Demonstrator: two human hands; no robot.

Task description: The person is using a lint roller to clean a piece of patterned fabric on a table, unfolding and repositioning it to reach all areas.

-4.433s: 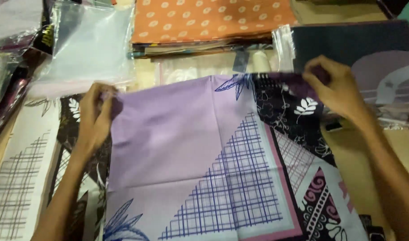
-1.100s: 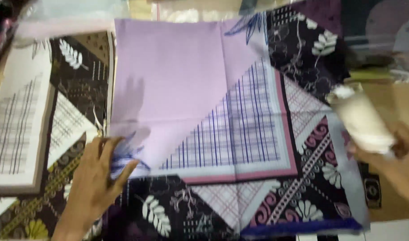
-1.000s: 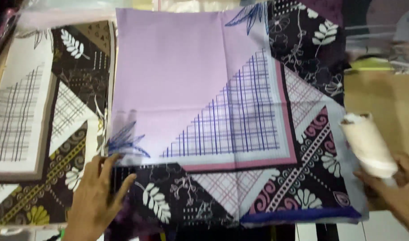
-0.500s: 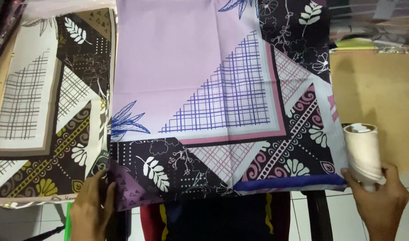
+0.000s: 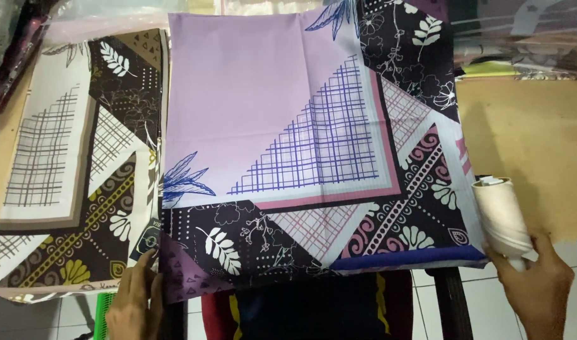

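A brown and cream patterned cloth (image 5: 68,170) with grid lines, leaves and scrolls lies flat on the left of the tan worktop (image 5: 534,145). Along the far edge sit goods wrapped in clear plastic (image 5: 521,38), and at the far left corner lie more dark bagged bundles (image 5: 11,44). Below the worktop's near edge show white floor tiles (image 5: 471,308) and a green plastic piece (image 5: 101,308).

I count two patterned scarves spread flat: one lilac scarf (image 5: 251,107) and one cream and brown scarf (image 5: 68,164) beside it. One cream roll (image 5: 502,220) lies in my right hand (image 5: 540,289). Two hands of mine show, counting the left hand (image 5: 134,302).
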